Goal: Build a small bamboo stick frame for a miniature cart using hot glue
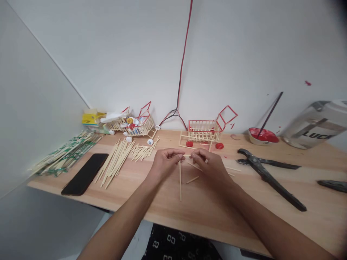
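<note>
My left hand and my right hand meet over the middle of the table, fingertips pinched. Between them runs a thin wooden stick, one end in each hand. A longer stick points from under my left fingers towards the table's front edge; whether it joins the held stick I cannot tell. By my right hand lie a short stick piece and a few loose sticks, partly hidden by the hand. Behind my hands stands a miniature stick cart with red edges and red wheels.
Left: a black phone, long sticks, short sticks, packaged sticks and white-wheeled stick carts. Right: black-handled pliers, a red paint bowl with a brush, and a large plastic jar. A cable hangs down the wall.
</note>
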A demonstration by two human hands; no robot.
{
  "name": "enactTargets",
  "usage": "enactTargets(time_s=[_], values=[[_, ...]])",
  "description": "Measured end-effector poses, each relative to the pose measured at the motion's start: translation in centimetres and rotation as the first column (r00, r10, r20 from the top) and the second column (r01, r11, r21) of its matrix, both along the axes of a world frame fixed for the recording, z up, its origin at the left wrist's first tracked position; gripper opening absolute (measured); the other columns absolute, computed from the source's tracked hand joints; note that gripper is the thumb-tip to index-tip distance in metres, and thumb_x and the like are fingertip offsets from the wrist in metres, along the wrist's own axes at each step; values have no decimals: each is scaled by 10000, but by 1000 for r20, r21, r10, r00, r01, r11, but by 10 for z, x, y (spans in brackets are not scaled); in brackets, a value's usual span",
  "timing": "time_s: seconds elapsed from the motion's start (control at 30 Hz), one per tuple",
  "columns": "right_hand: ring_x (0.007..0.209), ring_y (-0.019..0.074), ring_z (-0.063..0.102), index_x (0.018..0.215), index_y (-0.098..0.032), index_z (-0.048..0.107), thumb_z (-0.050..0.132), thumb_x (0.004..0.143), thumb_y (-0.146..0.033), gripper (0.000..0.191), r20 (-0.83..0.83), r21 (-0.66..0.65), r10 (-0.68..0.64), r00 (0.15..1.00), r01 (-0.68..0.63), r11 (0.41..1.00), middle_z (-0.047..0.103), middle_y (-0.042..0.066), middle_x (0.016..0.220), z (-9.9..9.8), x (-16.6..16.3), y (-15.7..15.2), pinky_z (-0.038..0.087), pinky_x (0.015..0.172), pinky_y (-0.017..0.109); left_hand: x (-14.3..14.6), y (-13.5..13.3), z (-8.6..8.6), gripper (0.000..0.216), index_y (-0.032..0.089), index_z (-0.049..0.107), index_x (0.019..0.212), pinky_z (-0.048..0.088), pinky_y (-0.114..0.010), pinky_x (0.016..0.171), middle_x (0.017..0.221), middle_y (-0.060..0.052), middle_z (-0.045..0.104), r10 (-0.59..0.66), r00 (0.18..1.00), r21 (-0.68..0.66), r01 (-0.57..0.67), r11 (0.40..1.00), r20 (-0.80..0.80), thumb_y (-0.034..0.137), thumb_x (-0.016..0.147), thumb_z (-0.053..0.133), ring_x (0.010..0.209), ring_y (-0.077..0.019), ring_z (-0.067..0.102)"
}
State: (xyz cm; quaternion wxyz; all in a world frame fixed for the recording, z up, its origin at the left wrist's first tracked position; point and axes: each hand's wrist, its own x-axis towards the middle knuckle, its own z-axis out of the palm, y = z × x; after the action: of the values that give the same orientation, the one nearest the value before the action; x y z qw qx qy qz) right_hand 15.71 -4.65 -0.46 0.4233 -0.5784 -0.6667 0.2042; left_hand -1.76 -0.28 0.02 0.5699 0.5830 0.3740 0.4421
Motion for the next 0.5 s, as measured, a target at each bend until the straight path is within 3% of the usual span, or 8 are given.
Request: enactTargets(time_s=[0.23, 0.5], values=[[645, 117, 539, 916, -207, 646, 506, 877, -342, 198, -3, 4, 103, 995, -103, 995, 648, -20, 730, -2, 3, 0, 361, 597, 233, 0, -4, 7, 207, 118, 731, 836, 488, -269, 685, 733, -79, 729, 25, 1000, 5, -25, 1000, -2, 227, 660, 732, 692, -166, 669], [620, 111, 560, 768, -202, 675, 517, 871, -316, 220, 56, 25, 123, 991, -124, 992, 669, -24, 680, 0, 3, 0, 363, 588, 228, 2, -5, 2, 153, 115, 724, 737, 453, -239, 601, 661, -67, 709, -31, 999, -24, 30, 999, -38, 235, 643, 735, 599, -132, 618]])
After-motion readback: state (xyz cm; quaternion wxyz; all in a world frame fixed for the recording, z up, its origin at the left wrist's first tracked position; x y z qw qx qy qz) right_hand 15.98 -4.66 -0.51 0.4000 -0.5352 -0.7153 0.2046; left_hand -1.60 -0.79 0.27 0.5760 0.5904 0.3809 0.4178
